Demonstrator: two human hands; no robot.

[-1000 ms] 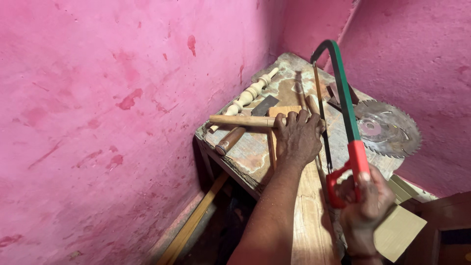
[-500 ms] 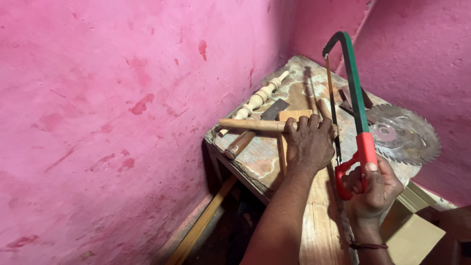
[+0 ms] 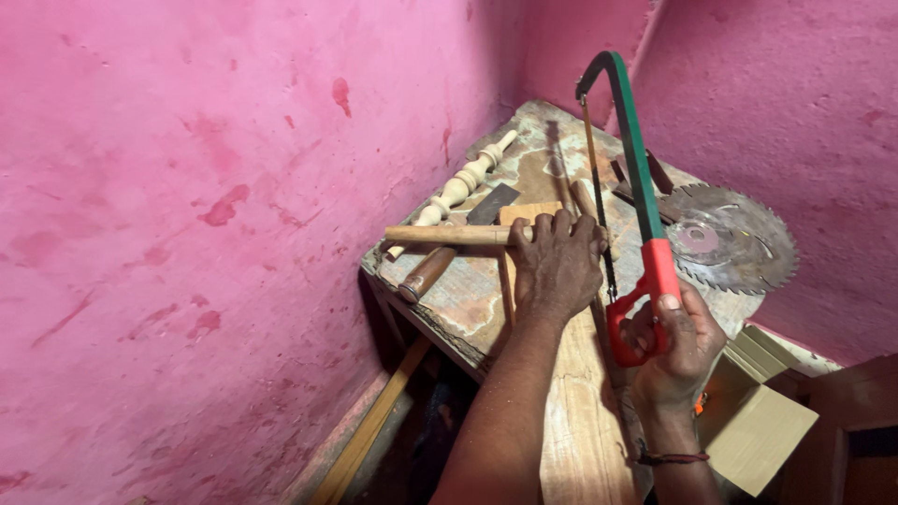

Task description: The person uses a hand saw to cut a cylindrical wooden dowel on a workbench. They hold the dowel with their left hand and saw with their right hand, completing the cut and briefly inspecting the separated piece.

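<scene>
Two bare hands are working at a worn wooden workbench (image 3: 468, 299) set in the corner of pink walls (image 3: 187, 234).

Left hand (image 3: 557, 266): lying palm down, fingers spread and pressing on a plain wooden dowel (image 3: 444, 235) and the small wood block (image 3: 528, 213) under its fingertips; the dowel is running out to the left of the hand, across the bench.

Right hand (image 3: 675, 341): fingers wrapped tight around the red grip of a hacksaw (image 3: 636, 178); the green frame is rising up and away from the hand, and its thin blade is passing just beside the left hand's little-finger edge.

Items beyond the left hand: turned wooden spindle (image 3: 458, 187), pale, lying along the wall edge; dark flat piece (image 3: 493, 203) beside it; brown-handled tool (image 3: 426, 273) lying below the dowel.

Item beyond the right hand: circular saw blade (image 3: 728, 238), toothed, lying flat at the bench's far side.

Container: open cardboard box (image 3: 762, 430) sitting below the right wrist; contents cannot be told.

Long wooden plank (image 3: 580, 421) is running under both forearms.
</scene>
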